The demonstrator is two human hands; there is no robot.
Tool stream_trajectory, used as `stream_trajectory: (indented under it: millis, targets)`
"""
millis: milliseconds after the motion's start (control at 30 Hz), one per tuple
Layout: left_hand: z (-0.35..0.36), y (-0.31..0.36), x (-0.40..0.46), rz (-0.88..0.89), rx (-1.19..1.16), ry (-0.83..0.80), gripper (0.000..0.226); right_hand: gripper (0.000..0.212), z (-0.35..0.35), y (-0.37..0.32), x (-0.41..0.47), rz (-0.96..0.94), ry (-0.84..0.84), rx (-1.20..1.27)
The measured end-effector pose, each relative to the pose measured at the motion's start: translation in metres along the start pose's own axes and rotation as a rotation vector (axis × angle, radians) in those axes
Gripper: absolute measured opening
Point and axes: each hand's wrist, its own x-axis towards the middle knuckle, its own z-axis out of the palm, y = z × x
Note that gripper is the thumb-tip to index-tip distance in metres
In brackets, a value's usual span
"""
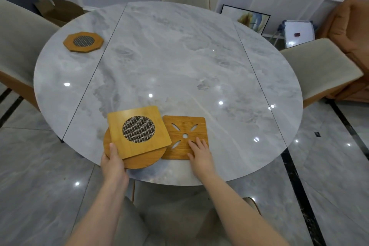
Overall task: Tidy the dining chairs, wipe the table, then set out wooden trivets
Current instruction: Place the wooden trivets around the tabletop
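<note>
While left hand [112, 163] grips stacked trivets [139, 132], right hand [199, 151] — flat — on petal trivet [179, 146]

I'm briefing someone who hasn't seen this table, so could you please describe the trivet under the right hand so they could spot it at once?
On the round marble table, look at the near edge, where three trivets cluster. It is the rightmost one, the square trivet lying flat with the right hand resting on it. Unlike the mesh-centred square beside it, it has four petal-shaped cut-outs around a small round hole.

glossy marble table [179, 56], wooden trivets [184, 138]
</note>
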Motion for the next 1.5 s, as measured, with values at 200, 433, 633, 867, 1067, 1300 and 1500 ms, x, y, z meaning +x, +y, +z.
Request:
stream_trajectory:
  millis: [200,433,633,867,1067,1300,1500]
  targets:
    - [0.006,-0.007,-0.002,-0.015,0.052,-0.044,0.036,0.048,-0.004,0.000,0.005,0.023,-0.052,0.079]
    - [0.029,-0.016,-0.024,-0.045,0.096,-0.201,0.038,0.031,-0.045,-0.007,-0.017,0.162,0.203,0.687]
    - [0.062,-0.037,-0.068,-0.073,0.132,-0.340,0.034,0.018,-0.080,0.016,-0.042,0.228,0.306,0.908]
    - [0.129,-0.077,-0.161,-0.050,0.149,-0.465,0.019,0.030,-0.150,0.109,-0.092,0.319,0.407,0.987]
    - [0.195,-0.136,-0.263,-0.080,0.130,-0.533,0.023,0.038,-0.216,0.220,-0.131,0.361,0.489,0.926]
    - [0.255,-0.195,-0.361,-0.147,0.133,-0.614,0.033,0.031,-0.279,0.334,-0.170,0.403,0.529,0.971]
    - [0.311,-0.222,-0.398,-0.165,0.167,-0.651,0.024,0.030,-0.308,0.395,-0.163,0.439,0.555,1.056]
